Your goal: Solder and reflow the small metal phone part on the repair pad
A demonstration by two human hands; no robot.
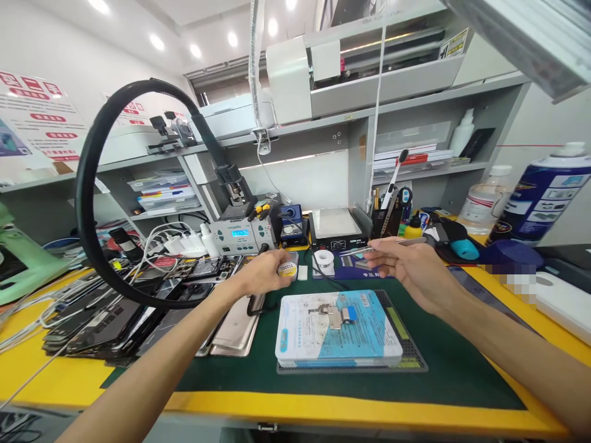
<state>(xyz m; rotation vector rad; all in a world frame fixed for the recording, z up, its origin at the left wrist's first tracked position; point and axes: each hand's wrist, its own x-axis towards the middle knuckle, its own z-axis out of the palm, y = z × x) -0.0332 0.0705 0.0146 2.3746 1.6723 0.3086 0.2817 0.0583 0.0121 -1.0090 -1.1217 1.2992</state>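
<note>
Head view, left hand: I see my left hand (264,271) out over the green mat (240,363), fingers curled around a small round tin (287,269) with a yellow label.
Head view, tin: it sits in that grip near the far edge of the mat, just in front of the rework station (240,234).
Head view, right hand: my right hand (410,267) pinches a pair of metal tweezers (369,251) between thumb and fingers, tips pointing left toward the tin.
Head view, hose: a black hose (90,178) loops up at the left.
Head view, middle: a white-and-blue board (337,329) lies on the mat below both hands, a small metal part (339,314) on it.
Head view, left side: stacked phones (111,314) cover the yellow bench (323,412).
</note>
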